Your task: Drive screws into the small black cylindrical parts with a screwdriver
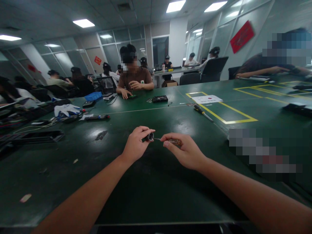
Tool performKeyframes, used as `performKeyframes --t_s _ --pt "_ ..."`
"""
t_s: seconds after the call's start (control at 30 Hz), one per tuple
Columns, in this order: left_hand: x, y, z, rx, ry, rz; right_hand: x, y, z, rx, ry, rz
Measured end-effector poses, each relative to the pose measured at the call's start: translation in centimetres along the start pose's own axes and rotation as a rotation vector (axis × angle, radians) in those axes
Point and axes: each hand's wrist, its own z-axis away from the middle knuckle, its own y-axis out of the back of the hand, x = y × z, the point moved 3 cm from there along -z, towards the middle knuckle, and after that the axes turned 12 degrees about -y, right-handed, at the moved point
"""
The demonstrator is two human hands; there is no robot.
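In the middle of the head view, my left hand (136, 143) is closed around a small dark round part (150, 136) with a metallic rim. Its open face is turned toward my right hand (184, 148). That hand grips a small screwdriver (175, 141) by its clear, amber-tinted handle. The thin shaft points left and its tip reaches the rim of the round part; whether it sits inside or only touches the edge is too small to tell. Both hands are held above the green table (156, 195).
A longer screwdriver (203, 112) with a black and yellow handle lies to the right, by yellow tape (237, 122) and a white sheet (207, 99). White gloves (65, 110), a blue tray (93, 96) and a black device (97, 117) are on the left. A person (135, 78) sits opposite.
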Motion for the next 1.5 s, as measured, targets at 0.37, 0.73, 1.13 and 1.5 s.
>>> performKeyframes --t_s 0.37,0.73,1.13,1.5 --pt "-0.2 -0.3 0.1 0.007 0.038 0.029 -0.8 -0.3 0.2 -0.011 0.15 0.19" --pt "0.0 -0.3 0.2 0.017 0.011 0.045 -0.9 0.1 0.3 0.03 0.15 0.127" --pt "-0.2 -0.3 0.2 -0.03 0.007 0.075 0.9 0.1 -0.5 -0.037 -0.116 -0.198" --pt "0.0 -0.2 0.0 -0.023 -0.008 0.056 0.1 -0.2 0.0 -0.075 -0.053 -0.208"
